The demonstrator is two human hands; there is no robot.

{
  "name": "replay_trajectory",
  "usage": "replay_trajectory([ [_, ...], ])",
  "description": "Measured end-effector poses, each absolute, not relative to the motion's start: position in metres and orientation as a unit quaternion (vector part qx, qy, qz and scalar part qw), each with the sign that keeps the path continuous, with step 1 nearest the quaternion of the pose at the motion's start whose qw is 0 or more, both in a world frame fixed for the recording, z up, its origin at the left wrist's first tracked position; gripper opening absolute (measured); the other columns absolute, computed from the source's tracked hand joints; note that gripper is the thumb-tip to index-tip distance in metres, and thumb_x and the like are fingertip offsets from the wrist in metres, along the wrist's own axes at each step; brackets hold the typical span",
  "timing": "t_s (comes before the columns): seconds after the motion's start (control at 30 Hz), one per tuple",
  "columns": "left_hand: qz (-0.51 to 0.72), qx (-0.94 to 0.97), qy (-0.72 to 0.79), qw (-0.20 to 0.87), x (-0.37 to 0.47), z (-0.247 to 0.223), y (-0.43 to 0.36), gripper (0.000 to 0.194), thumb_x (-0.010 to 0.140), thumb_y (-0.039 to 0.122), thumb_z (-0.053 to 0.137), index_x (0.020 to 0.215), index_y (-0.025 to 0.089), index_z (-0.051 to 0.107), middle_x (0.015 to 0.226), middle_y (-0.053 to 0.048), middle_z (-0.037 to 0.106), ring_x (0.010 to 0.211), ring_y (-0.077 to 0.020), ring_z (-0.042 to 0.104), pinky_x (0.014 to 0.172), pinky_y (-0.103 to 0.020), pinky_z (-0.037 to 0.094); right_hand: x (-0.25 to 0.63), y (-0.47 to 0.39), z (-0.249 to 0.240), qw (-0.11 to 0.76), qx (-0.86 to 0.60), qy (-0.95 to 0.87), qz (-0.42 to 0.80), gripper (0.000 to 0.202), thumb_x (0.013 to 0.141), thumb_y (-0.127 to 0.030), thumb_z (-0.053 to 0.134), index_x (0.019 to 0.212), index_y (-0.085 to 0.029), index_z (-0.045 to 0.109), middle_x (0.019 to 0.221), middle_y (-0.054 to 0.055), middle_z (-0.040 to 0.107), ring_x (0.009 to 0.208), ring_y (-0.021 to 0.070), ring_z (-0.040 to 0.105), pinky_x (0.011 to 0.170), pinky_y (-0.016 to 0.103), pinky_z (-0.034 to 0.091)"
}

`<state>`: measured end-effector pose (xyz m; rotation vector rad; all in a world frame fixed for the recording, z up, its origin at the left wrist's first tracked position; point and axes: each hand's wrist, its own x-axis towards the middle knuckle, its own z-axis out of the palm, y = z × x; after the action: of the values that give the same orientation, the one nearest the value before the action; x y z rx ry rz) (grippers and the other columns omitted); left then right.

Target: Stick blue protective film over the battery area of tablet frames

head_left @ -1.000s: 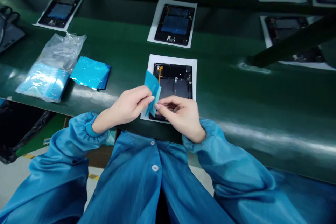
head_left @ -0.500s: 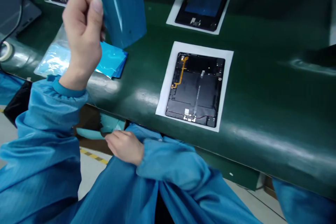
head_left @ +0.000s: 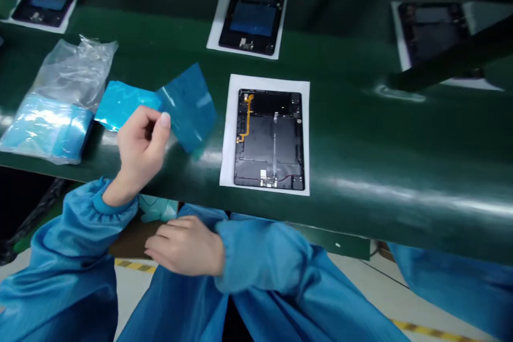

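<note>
My left hand (head_left: 142, 144) pinches a blue film sheet (head_left: 190, 108) by its left edge between thumb and fingers. The sheet hangs above the green work surface, left of an opened tablet (head_left: 269, 144). This tablet lies on a white sheet (head_left: 228, 165) and shows an orange flex cable, a grey ribbon and a small board at its bottom edge. Under my left hand's reach is a stack of blue films (head_left: 124, 102). Below the bench edge, my right hand (head_left: 184, 246) hovers near my lap, back up, fingers loosely bent, with nothing visible in it.
A clear plastic bag (head_left: 60, 101) of blue films lies at the left. Farther back are other tablets on white sheets, including one with a blue film (head_left: 253, 18). A dark bar (head_left: 452, 53) crosses at right. Below the bench stands a box with teal scraps (head_left: 158, 208).
My left hand has lowered, bringing the blue sheet down toward the tablet. The pale teal strip in my right hand is gone from it. The view has shifted left.
</note>
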<state>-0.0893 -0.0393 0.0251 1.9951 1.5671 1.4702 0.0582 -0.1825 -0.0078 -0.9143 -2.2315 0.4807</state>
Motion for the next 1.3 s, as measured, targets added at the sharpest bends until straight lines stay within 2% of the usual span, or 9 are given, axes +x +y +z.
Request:
replay_trajectory([
  [0.13,0.515,0.662,0.532,0.110,-0.056,0.025,-0.065,0.033,0.104,0.037,0.066,0.076,0.020,0.061,0.060,0.006,0.050,0.052,-0.0063,0.042,0.050,-0.026,0.032,0.121,-0.129,0.050,0.356,-0.437,-0.824,0.051,0.025,0.102,-0.047,0.067,0.096,-0.024,0.073,0.081,0.000,0.073,0.071,0.0153,0.063,0.066,0.032,0.051],
  [0.4,0.522,0.631,0.549,0.164,-0.017,0.023,-0.078,0.039,0.105,0.038,0.066,0.071,0.020,0.058,0.057,0.005,0.045,0.050,-0.0071,0.039,0.049,-0.027,0.030,0.148,-0.090,0.042,0.372,-0.451,-0.808,-0.077,0.008,0.101,-0.016,0.067,0.105,-0.016,0.074,0.091,0.004,0.079,0.077,0.0141,0.068,0.074,0.028,0.049],
  [0.47,0.512,0.653,0.533,0.165,-0.020,0.023,-0.076,0.031,0.104,0.037,0.066,0.079,0.020,0.064,0.062,0.004,0.049,0.054,-0.0078,0.043,0.051,-0.027,0.034,0.155,-0.091,0.040,0.381,-0.446,-0.805,-0.088,0.010,0.101,-0.013,0.067,0.107,-0.014,0.075,0.093,0.005,0.080,0.076,0.0145,0.069,0.074,0.029,0.050],
  [0.53,0.508,0.688,0.500,0.139,-0.031,0.024,-0.071,0.021,0.098,0.042,0.075,0.105,0.022,0.072,0.081,0.000,0.061,0.069,-0.0118,0.054,0.059,-0.028,0.044,0.166,-0.090,0.041,0.394,-0.432,-0.806,-0.090,0.012,0.100,-0.010,0.066,0.107,-0.013,0.075,0.095,0.007,0.081,0.077,0.0152,0.070,0.073,0.029,0.051],
  [0.63,0.478,0.762,0.436,0.037,-0.051,0.034,-0.059,0.062,0.081,0.050,0.091,0.134,0.027,0.069,0.111,-0.008,0.065,0.096,-0.0221,0.062,0.075,-0.036,0.053,0.186,-0.086,0.043,0.415,-0.408,-0.811,-0.062,0.015,0.099,-0.008,0.064,0.107,-0.014,0.075,0.097,0.006,0.081,0.080,0.0150,0.071,0.074,0.028,0.054],
  [0.77,0.372,0.863,0.341,-0.025,-0.061,0.060,-0.054,0.017,0.090,0.026,0.082,0.105,0.032,0.077,0.092,-0.002,0.072,0.078,-0.0187,0.064,0.075,-0.037,0.049,0.203,-0.083,0.048,0.422,-0.392,-0.817,-0.006,0.010,0.097,-0.011,0.069,0.103,-0.015,0.075,0.093,0.004,0.081,0.077,0.0148,0.070,0.071,0.028,0.055],
  [0.93,0.353,0.884,0.305,0.015,-0.043,0.082,-0.056,0.016,0.095,0.020,0.074,0.104,0.033,0.077,0.084,0.001,0.075,0.071,-0.0168,0.062,0.068,-0.035,0.042,0.209,-0.084,0.060,0.386,-0.369,-0.845,0.006,0.011,0.098,-0.014,0.067,0.102,-0.018,0.077,0.092,0.001,0.082,0.076,0.0146,0.070,0.070,0.028,0.056],
  [1.1,0.380,0.842,0.382,-0.005,-0.030,0.072,-0.036,0.033,0.093,0.042,0.080,0.121,0.027,0.071,0.098,-0.006,0.075,0.085,-0.0216,0.066,0.074,-0.036,0.050,0.239,-0.070,0.066,0.384,-0.458,-0.797,0.083,0.011,0.098,-0.019,0.069,0.097,-0.023,0.079,0.091,0.003,0.082,0.080,0.0171,0.075,0.075,0.030,0.059],
  [1.3,0.165,0.928,0.317,0.107,-0.030,0.027,-0.009,0.021,0.106,0.032,0.059,0.100,0.021,0.075,0.091,-0.004,0.077,0.083,-0.0176,0.069,0.074,-0.031,0.047,0.290,-0.023,0.025,0.451,-0.634,-0.523,0.348,0.017,0.077,-0.030,0.089,0.081,-0.018,0.077,0.067,0.001,0.072,0.055,0.0126,0.063,0.052,0.026,0.051],
])
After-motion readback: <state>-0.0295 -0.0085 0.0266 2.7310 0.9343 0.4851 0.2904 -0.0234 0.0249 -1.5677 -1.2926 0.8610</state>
